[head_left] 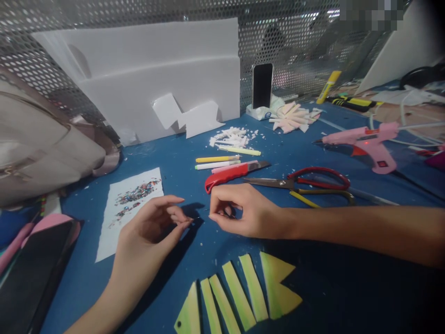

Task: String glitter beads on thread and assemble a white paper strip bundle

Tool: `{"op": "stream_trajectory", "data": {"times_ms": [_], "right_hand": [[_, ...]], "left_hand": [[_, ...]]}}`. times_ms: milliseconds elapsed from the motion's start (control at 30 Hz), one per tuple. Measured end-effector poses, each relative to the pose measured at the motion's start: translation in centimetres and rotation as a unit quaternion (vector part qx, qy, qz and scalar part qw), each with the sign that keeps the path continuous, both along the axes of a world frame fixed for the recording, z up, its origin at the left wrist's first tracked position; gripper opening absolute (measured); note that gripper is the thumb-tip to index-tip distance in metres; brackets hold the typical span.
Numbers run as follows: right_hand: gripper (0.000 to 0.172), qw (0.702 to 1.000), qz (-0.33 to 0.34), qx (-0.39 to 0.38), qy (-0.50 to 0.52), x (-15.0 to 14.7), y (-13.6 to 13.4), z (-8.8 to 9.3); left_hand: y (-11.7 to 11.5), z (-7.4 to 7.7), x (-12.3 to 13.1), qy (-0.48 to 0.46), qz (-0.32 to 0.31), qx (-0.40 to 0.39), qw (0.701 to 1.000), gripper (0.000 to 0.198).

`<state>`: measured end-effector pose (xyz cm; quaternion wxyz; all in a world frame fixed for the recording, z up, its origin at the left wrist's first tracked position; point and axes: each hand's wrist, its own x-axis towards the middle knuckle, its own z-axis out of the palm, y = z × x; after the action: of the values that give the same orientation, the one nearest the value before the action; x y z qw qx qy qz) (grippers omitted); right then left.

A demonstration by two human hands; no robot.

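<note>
**Two hands met in a pinch over the blue worktop**

The left hand (153, 225) and the right hand (243, 213) faced each other at the middle of the worktop (288, 155), fingertips nearly meeting. Each had thumb and fingers clenched into a tight pinch, and whatever they gripped was too small to make out. A red utility knife (229, 175) lay at 12 o'clock from the right hand, near it but apart. A white sheet (107, 236) strewn with glitter bits lay at 10 o'clock from the left hand, its edge just beside the palm. Scissors (302, 183) rested at 2 o'clock from the right hand, with a pink glue gun (365, 139) farther out on the same line. Green strips (239, 297) laid out as a fish sat at 6 o'clock.
</note>
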<state>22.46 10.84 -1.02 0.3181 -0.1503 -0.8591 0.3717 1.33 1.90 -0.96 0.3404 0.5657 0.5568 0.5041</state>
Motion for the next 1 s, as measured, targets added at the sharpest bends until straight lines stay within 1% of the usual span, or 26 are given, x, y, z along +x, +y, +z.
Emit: {"op": "stream_trajectory", "data": {"times_ms": [300, 433, 700, 833, 1000], "right_hand": [[0.010, 1.000, 0.010, 0.011, -0.017, 0.01, 0.01, 0.03], [0.010, 1.000, 0.007, 0.016, -0.021, 0.03, 0.02, -0.06], [0.009, 0.999, 0.004, 0.020, -0.027, -0.01, 0.09, -0.05], [0.009, 0.999, 0.009, 0.034, -0.030, -0.04, 0.02, -0.10], [0.010, 0.997, 0.030, 0.061, -0.045, -0.07, -0.09, 0.00]], "left_hand": [[-0.12, -0.03, 0.03, 0.006, 0.013, 0.007, 1.000, 0.029], [-0.16, 0.04, 0.12, 0.008, 0.009, 0.005, 1.000, 0.029], [-0.52, 0.43, 0.53, 0.052, 0.028, -0.011, 0.998, 0.026], [-0.72, 0.55, 0.90, 0.067, 0.035, -0.017, 0.997, 0.026], [-0.90, 0.02, 0.49, 0.110, -0.005, 0.007, 0.994, 0.028]]}}
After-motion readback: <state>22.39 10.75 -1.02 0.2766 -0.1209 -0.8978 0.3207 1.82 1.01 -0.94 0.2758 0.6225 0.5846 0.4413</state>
